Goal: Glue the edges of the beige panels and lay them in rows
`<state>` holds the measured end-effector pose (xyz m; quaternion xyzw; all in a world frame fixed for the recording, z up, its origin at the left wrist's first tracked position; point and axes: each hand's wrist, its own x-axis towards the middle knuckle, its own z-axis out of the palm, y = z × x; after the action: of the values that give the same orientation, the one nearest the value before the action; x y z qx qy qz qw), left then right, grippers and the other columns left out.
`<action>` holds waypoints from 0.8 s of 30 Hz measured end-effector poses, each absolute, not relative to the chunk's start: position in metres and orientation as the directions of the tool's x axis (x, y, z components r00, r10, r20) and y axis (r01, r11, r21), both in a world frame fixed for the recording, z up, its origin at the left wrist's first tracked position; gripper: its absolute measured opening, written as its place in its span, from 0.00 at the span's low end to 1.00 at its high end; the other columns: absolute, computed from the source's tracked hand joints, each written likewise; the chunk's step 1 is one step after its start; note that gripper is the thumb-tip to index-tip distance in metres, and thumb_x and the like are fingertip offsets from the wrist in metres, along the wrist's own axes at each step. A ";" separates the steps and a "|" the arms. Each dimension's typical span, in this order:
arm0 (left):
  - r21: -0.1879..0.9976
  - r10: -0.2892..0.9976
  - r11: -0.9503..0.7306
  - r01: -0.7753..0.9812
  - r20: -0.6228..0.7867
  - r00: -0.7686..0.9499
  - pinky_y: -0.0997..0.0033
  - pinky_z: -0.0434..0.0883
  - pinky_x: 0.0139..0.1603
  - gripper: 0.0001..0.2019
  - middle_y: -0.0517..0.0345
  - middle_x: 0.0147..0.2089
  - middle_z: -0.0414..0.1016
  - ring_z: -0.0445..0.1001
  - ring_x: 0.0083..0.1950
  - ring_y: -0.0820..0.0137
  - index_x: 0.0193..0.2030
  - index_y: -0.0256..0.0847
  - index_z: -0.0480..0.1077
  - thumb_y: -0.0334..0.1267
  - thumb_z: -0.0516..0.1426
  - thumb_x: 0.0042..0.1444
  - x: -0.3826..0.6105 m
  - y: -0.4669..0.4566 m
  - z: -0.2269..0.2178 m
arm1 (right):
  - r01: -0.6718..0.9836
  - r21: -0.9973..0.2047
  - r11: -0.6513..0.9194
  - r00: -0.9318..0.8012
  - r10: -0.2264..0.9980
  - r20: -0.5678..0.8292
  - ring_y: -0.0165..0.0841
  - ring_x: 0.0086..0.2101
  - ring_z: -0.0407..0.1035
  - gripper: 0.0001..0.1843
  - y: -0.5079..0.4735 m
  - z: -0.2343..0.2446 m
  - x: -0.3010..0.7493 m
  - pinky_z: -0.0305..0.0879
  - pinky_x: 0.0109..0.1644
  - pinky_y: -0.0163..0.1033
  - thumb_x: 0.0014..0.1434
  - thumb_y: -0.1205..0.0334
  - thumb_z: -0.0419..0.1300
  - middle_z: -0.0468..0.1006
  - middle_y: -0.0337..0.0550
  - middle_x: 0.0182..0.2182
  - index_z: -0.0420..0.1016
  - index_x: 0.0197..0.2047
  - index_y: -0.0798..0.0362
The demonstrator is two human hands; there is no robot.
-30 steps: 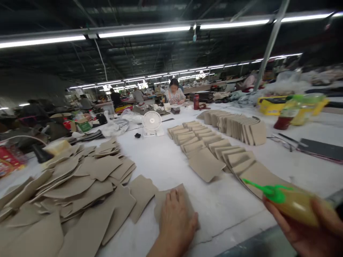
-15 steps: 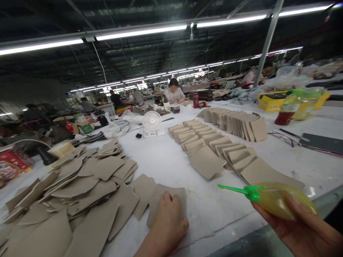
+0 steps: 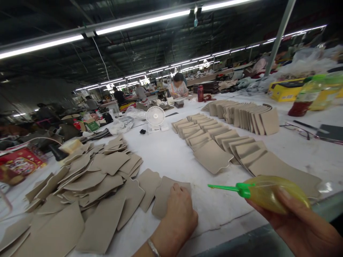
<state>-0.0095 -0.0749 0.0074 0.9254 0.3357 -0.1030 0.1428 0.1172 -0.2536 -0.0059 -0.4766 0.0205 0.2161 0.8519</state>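
Note:
My left hand (image 3: 180, 213) lies palm down on a beige cut fabric piece (image 3: 163, 194) near the front edge of the white table (image 3: 166, 157), fingers curled over it. My right hand (image 3: 300, 221) grips a soft yellow glue bottle (image 3: 273, 192) with a long green nozzle (image 3: 227, 187) that points left, above the table and apart from the piece. Left of the held-down piece spreads a loose heap of the same beige pieces (image 3: 88, 178). Beyond the nozzle lie overlapping rows of beige pieces (image 3: 219, 142).
A small white desk fan (image 3: 155, 117) stands mid-table. A fanned row of pieces (image 3: 246, 116), glasses (image 3: 300, 130), a dark tablet (image 3: 331, 132), bottles (image 3: 305, 98) and a yellow box (image 3: 284, 91) lie at the right. A red packet (image 3: 18, 162) sits far left. Another person (image 3: 178, 85) sits at the far end.
The view has tilted and shifted. My left hand slid slightly on the beige piece. The glue bottle moved left and lower, its nozzle now nearer the piece.

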 end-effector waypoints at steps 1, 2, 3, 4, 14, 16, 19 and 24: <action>0.181 0.589 -0.739 0.649 -0.292 0.753 0.57 0.67 0.58 0.20 0.31 0.56 0.65 0.65 0.57 0.50 0.51 0.24 0.69 0.27 0.56 0.49 -0.008 -0.075 0.008 | -0.388 -0.807 0.444 0.902 0.365 -0.233 0.52 0.47 0.74 0.27 -0.253 -0.005 0.116 0.78 0.46 0.46 0.42 0.49 0.75 0.80 0.46 0.46 0.78 0.46 0.43; 0.170 0.584 -0.745 0.645 -0.300 0.754 0.57 0.67 0.57 0.20 0.31 0.55 0.66 0.66 0.56 0.50 0.51 0.24 0.69 0.27 0.55 0.50 -0.007 -0.075 0.009 | -0.388 -0.814 0.433 0.898 0.375 -0.228 0.53 0.49 0.73 0.27 -0.253 -0.003 0.115 0.77 0.48 0.45 0.42 0.48 0.74 0.80 0.48 0.47 0.78 0.46 0.44; 0.158 0.578 -0.751 0.641 -0.310 0.755 0.57 0.68 0.56 0.19 0.31 0.55 0.67 0.67 0.55 0.50 0.51 0.24 0.70 0.26 0.54 0.51 -0.006 -0.073 0.009 | -0.389 -0.821 0.419 0.895 0.381 -0.229 0.53 0.50 0.72 0.28 -0.252 -0.002 0.115 0.76 0.49 0.45 0.42 0.48 0.74 0.79 0.49 0.47 0.78 0.46 0.45; 0.149 0.573 -0.757 0.636 -0.314 0.757 0.57 0.69 0.55 0.18 0.32 0.54 0.68 0.69 0.54 0.52 0.50 0.26 0.71 0.26 0.53 0.52 -0.007 -0.070 0.009 | -0.391 -0.829 0.400 0.891 0.389 -0.233 0.54 0.51 0.71 0.30 -0.251 -0.001 0.115 0.75 0.49 0.44 0.40 0.47 0.74 0.79 0.51 0.47 0.78 0.47 0.46; 0.325 0.405 -0.837 0.439 -0.171 0.898 0.69 0.67 0.43 0.15 0.52 0.39 0.73 0.73 0.42 0.65 0.40 0.42 0.74 0.30 0.47 0.55 -0.026 -0.029 0.005 | -0.307 -0.911 0.275 0.883 0.438 -0.166 0.49 0.47 0.73 0.36 -0.232 -0.010 0.114 0.76 0.44 0.38 0.37 0.44 0.75 0.79 0.51 0.47 0.75 0.49 0.49; 0.361 0.391 -0.832 0.421 -0.158 0.907 0.70 0.66 0.42 0.14 0.53 0.38 0.73 0.72 0.42 0.66 0.38 0.42 0.74 0.31 0.47 0.55 -0.028 -0.025 0.003 | -0.260 -0.935 0.241 0.849 0.519 -0.103 0.45 0.47 0.72 0.34 -0.227 -0.019 0.113 0.74 0.46 0.36 0.44 0.45 0.73 0.78 0.49 0.47 0.72 0.52 0.48; 0.405 0.371 -0.824 0.397 -0.144 0.917 0.71 0.65 0.41 0.13 0.54 0.36 0.71 0.71 0.41 0.66 0.37 0.43 0.73 0.31 0.47 0.55 -0.031 -0.019 -0.002 | -0.214 -0.957 0.198 0.801 0.597 -0.056 0.42 0.46 0.72 0.33 -0.218 -0.033 0.111 0.73 0.47 0.35 0.48 0.47 0.72 0.77 0.45 0.47 0.68 0.55 0.46; 0.418 0.375 -0.817 0.397 -0.138 0.917 0.71 0.64 0.37 0.12 0.57 0.35 0.70 0.69 0.37 0.67 0.38 0.44 0.72 0.32 0.48 0.54 -0.034 -0.012 -0.008 | -0.181 -0.978 0.104 0.799 0.596 -0.084 0.40 0.45 0.72 0.34 -0.206 -0.051 0.113 0.72 0.45 0.34 0.48 0.45 0.71 0.77 0.42 0.45 0.66 0.54 0.47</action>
<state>-0.0345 -0.0119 -0.0081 0.9529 0.2027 -0.0247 0.2244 0.1131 -0.2065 -0.0513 -0.6130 -0.1693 0.2683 0.7236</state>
